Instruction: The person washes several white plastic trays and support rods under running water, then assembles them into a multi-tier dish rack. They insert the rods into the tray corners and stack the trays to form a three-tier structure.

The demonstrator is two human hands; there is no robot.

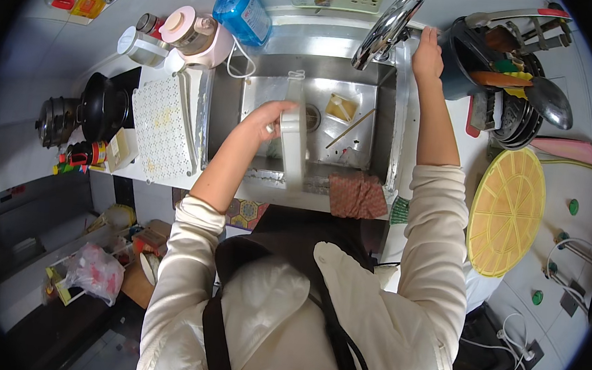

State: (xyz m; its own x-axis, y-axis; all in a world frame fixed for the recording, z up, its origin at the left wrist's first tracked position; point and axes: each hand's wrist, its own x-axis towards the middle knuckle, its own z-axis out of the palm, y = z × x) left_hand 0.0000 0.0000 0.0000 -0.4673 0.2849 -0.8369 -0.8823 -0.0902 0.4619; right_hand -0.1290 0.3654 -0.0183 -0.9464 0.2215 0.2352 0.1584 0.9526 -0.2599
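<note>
My left hand is closed on the side of an off-white plastic container, held edge-on and upright over the left half of the sink. Its inside does not show, and its outline is slightly blurred. At the sink's back right corner, my right hand reaches up beside the chrome faucet. Its fingers are stretched out by the faucet's lever, which they partly hide. On the sink floor lie a small yellowish sponge-like piece, a thin wooden stick and dark scraps near the drain.
A reddish-brown cloth hangs over the sink's front edge. Left stand a blue bottle, a pink kettle and a dotted white mat. Right are a dark utensil bin, a ladle and a round yellow board.
</note>
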